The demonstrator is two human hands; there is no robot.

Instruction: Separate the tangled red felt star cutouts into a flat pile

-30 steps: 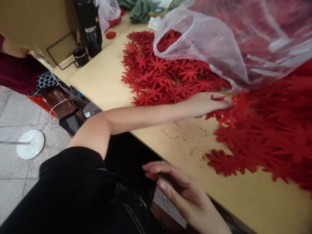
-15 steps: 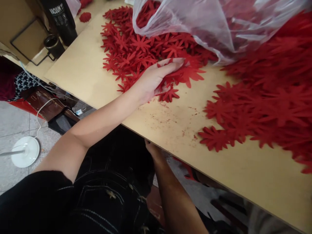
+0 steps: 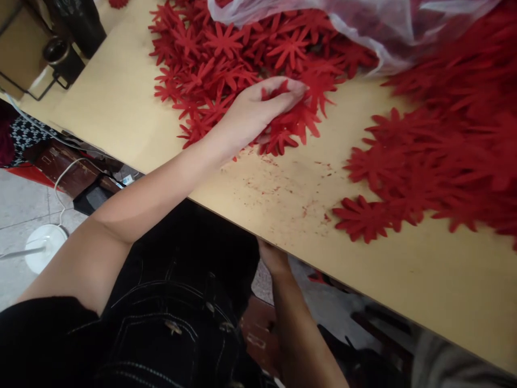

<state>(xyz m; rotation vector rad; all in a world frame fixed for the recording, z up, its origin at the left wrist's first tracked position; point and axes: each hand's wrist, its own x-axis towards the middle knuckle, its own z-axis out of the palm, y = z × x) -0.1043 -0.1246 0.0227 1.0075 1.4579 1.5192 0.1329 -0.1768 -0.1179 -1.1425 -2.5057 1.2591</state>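
left hand (image 3: 258, 110) curled around red felt flowers (image 3: 291, 121)

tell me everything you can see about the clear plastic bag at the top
The clear plastic bag is thin, crinkled film, cut off by the top edge. It lies slumped on the wooden tabletop, its visible mouth edge resting on the red flower cutouts. More red cutouts show blurrily through it. The left hand works just below, apart from it.
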